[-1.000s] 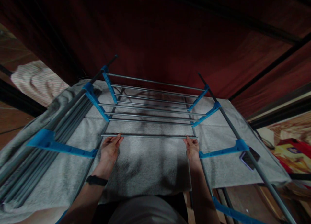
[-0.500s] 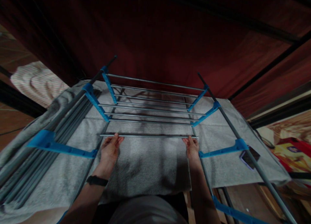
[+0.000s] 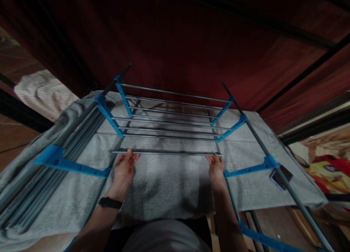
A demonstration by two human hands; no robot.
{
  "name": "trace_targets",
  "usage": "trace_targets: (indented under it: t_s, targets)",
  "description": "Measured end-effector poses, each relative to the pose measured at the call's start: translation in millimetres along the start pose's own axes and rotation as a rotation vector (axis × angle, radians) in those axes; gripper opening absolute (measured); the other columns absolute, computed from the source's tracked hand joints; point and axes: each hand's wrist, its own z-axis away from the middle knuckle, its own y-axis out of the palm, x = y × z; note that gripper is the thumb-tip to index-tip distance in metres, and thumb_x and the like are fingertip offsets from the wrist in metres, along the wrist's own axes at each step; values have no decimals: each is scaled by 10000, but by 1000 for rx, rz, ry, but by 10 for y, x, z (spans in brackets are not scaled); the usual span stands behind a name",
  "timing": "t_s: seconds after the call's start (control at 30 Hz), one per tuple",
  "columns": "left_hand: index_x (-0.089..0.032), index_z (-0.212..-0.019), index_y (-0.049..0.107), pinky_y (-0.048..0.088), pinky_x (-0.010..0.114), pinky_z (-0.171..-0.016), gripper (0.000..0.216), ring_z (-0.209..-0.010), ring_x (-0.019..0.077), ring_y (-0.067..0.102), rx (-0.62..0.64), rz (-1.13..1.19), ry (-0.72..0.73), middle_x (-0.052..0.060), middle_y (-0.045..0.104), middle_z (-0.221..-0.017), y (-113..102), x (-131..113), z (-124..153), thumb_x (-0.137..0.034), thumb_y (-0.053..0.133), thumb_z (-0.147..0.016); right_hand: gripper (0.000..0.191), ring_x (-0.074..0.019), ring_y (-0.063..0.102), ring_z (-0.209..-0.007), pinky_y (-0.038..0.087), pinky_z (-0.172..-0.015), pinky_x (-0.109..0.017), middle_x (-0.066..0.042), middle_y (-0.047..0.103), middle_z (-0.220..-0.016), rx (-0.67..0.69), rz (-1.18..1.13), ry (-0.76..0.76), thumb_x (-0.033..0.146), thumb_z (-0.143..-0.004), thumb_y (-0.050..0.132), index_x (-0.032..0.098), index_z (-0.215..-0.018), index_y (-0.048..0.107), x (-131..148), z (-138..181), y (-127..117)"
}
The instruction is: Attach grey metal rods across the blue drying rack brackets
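A loose grey metal rod (image 3: 169,153) lies crosswise over a grey towel (image 3: 164,186), just in front of a rack of several parallel rods (image 3: 172,117) set in blue plastic side brackets (image 3: 109,115). My left hand (image 3: 123,168) pinches the rod near its left end, palm down, a dark band on the wrist. At the rod's right end my right hand (image 3: 216,166) grips it with its fingertips. Blue brackets (image 3: 251,169) stand just outside each hand.
A bundle of grey rods with a blue bracket (image 3: 68,164) lies on the left. A long grey pole (image 3: 276,172) runs down the right side. A phone (image 3: 280,179) rests on the towel's right part. Dark red cloth hangs behind; a striped cloth (image 3: 46,93) lies far left.
Almost nothing differs; both hands keep hold of the rod's ends and the view has shifted only slightly.
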Motion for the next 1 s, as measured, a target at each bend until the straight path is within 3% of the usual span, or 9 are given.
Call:
trace_targets:
  t_s: [0.27,0.47,0.63,0.83,1.0]
  targets:
    - [-190,-738,619,644,196,-712,342,-578,100,688,46,3,36,-46,682,-620,-51,46,-26,-200,910,-917,445,-105,683,-843,640,-891,-300,93,665,-862,-62,14,-100,464,-739,899,272,-952,558,0,98,75]
    - [-192,-821,660,665,278,-845,243,-724,124,752,81,129,64,-23,755,-773,-132,121,-51,-180,876,-932,529,-98,656,-833,635,-868,-282,102,629,-879,-74,35,-149,463,-685,943,274,-960,532,10,151,45]
    - [-189,-869,710,652,313,-952,160,-822,155,795,109,124,61,43,800,-843,-184,162,-72,-181,777,-1015,586,-85,660,-778,644,-795,-259,99,659,-870,-69,-26,-142,381,-587,1004,262,-901,524,-52,11,-94]
    - [-164,-920,703,659,355,-984,238,-833,172,809,73,259,30,64,786,-839,-195,145,-39,-175,573,-1118,539,-74,680,-717,666,-774,-244,95,686,-851,-68,-26,-138,329,-621,989,255,-909,539,-100,-92,-194]
    - [-169,-920,685,675,385,-984,322,-855,194,817,-37,345,-48,83,768,-852,-145,75,-4,-239,495,-1170,473,-72,664,-654,679,-761,-251,111,661,-760,-79,-43,-98,313,-695,950,263,-905,529,-63,-126,-219]
